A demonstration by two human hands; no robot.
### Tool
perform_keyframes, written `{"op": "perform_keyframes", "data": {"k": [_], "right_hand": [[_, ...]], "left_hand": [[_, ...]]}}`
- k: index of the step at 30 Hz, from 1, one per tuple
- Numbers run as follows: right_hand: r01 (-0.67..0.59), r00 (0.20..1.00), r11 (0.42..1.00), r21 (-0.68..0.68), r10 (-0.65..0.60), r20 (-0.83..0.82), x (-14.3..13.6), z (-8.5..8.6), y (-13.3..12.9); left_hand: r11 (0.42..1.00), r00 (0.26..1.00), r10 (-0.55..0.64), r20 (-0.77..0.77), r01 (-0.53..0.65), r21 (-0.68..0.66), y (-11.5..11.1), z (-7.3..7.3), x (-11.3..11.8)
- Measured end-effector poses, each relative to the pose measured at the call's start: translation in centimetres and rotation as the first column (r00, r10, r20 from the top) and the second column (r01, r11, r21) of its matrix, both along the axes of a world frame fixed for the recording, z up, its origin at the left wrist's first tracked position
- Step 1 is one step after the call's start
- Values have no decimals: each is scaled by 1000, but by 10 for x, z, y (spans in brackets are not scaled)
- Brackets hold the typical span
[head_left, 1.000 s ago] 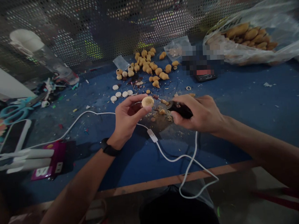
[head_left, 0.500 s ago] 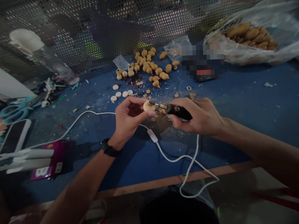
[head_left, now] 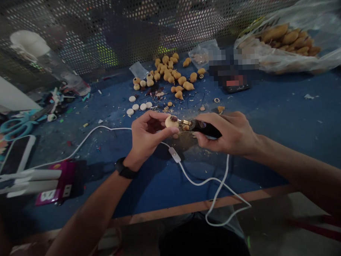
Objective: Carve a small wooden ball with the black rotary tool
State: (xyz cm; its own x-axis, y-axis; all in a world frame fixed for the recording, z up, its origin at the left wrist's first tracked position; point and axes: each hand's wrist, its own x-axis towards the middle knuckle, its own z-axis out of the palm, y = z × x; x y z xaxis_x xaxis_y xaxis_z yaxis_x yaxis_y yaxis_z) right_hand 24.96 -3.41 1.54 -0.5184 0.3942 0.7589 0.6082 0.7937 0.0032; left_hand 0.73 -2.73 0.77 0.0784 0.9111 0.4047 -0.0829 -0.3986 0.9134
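Note:
Between thumb and fingers my left hand [head_left: 150, 134] pinches a small pale gourd [head_left: 170, 122], its cut opening turned to the right. My right hand [head_left: 229, 133] is wrapped round a black rotary tool [head_left: 206, 129] with a brass-coloured collet. The tool's dark sanding tip [head_left: 174, 119] is at the gourd's opening; whether it reaches inside I cannot tell. A white cord [head_left: 227, 167] runs down from the tool and has an inline switch [head_left: 174, 154]. Shavings and cut bits lie under and behind the hands.
Whole small gourds [head_left: 168, 74] are heaped at the back, with white discs [head_left: 135, 107] nearer. A plastic bag of gourds [head_left: 290, 38] and a phone [head_left: 237, 86] sit back right. Scissors [head_left: 18, 124], another phone [head_left: 16, 155] and a purple box [head_left: 55, 184] are left. Perforated metal [head_left: 114, 36] stands behind.
The gourd has turned slightly in my left hand, so its opening and the tool's dark tip show more. My right hand has shifted slightly right with the tool.

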Motion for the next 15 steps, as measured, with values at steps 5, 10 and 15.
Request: {"op": "perform_keyframes", "data": {"k": [5,10,15], "right_hand": [[3,1000,999,32,-4,26,0,2,0],[8,1000,999,36,-9,21,1,1,0],[37,999,998,48,-37,-3,1,1,1]], "left_hand": [[1000,1000,15,-4,-15,-25,-1,2,0],[999,999,-13,32,15,-47,-2,3,1],[996,999,-39,23,41,-78,-3,2,-1]]}}
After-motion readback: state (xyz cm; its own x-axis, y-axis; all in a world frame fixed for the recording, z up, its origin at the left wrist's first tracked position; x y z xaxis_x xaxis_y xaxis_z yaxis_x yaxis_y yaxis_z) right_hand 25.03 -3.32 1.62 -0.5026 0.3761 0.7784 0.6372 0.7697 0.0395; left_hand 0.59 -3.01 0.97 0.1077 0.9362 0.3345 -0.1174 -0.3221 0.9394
